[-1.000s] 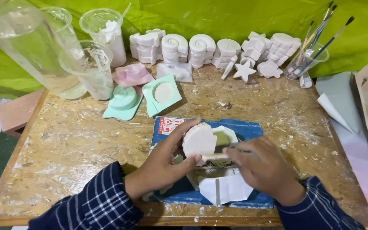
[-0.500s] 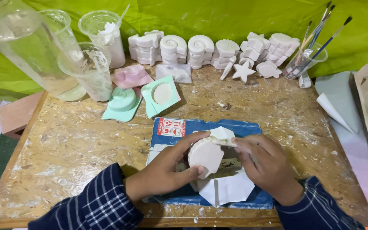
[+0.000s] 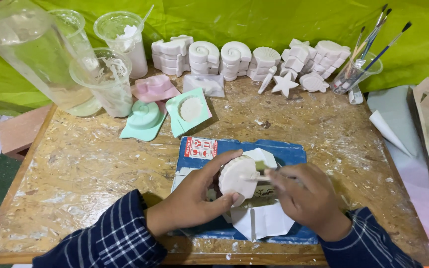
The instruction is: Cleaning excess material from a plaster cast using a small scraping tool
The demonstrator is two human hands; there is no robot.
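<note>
Left hand (image 3: 194,198) holds plaster shell (image 3: 235,176); moulds (image 3: 167,111) lie beyond.

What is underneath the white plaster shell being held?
Under the white plaster shell lie folded white paper and a blue board. Both hands hide much of the paper.

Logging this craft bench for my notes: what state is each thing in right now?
White shell cast: held upright in left hand.
Thin tool: pinched in right hand, tip on cast.
Green mould: filled, white.
Teal mould: lying dome up.
Brush cup: upright, brushes inside.
Finished casts: stacked in a row.
</note>
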